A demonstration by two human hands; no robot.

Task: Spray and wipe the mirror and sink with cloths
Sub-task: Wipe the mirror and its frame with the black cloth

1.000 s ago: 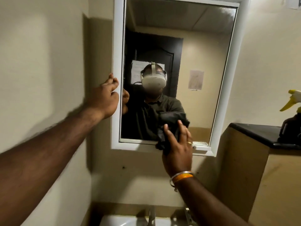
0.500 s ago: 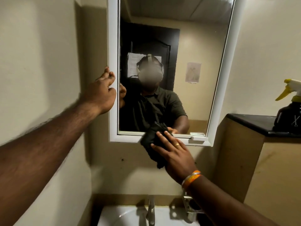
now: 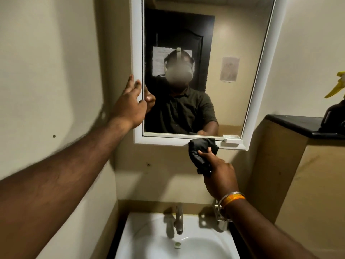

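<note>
A white-framed mirror (image 3: 242,75) hangs on the beige wall above a white sink (image 3: 141,238). My left hand (image 3: 128,107) holds the mirror's left frame edge, fingers along the frame and thumb on the glass side. My right hand (image 3: 220,174) grips a crumpled black cloth (image 3: 200,148) and presses it against the bottom rail of the frame, just below the glass. A dark spray bottle (image 3: 334,116) with a yellow trigger stands at the far right, partly cut off by the edge of the view.
A metal tap (image 3: 179,219) rises at the back of the sink. A metal holder (image 3: 221,219) is fixed to the wall beside it. At the right a black-topped ledge (image 3: 291,122) carries the bottle. The wall at the left is close.
My right hand has slid the black cloth down off the glass onto the bottom frame rail and rightward. My left hand stays on the left frame edge. The view has tilted down, showing more sink.
</note>
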